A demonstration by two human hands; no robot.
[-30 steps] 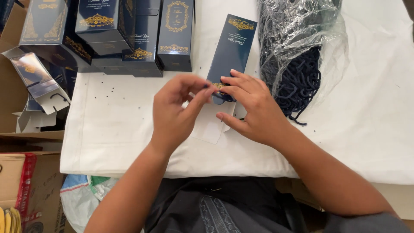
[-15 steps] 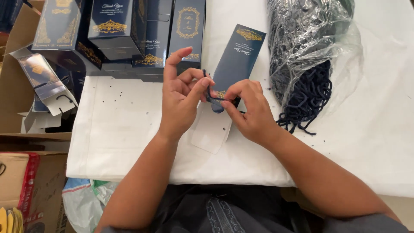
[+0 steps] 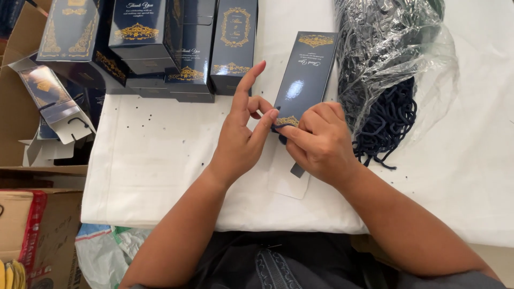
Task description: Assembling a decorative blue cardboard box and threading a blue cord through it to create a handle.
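A flat navy blue box (image 3: 304,80) with gold ornament lies on the white cloth-covered table (image 3: 160,160), its near end under my hands. My left hand (image 3: 243,136) pinches at that near end, index finger raised. My right hand (image 3: 321,142) grips the same end, fingers curled over it, with a bit of dark cord showing between the two hands. A white flap of the box (image 3: 289,184) shows below my right hand.
Several folded navy and gold boxes (image 3: 160,48) are stacked at the back left. A clear plastic bag of dark blue cords (image 3: 385,69) lies at the right. Cardboard cartons (image 3: 21,214) stand left of the table, with opened box blanks (image 3: 51,107) beside them.
Both hands have moved away from me, up along the flat box, and the left index finger has lifted. The box stays on the cloth.
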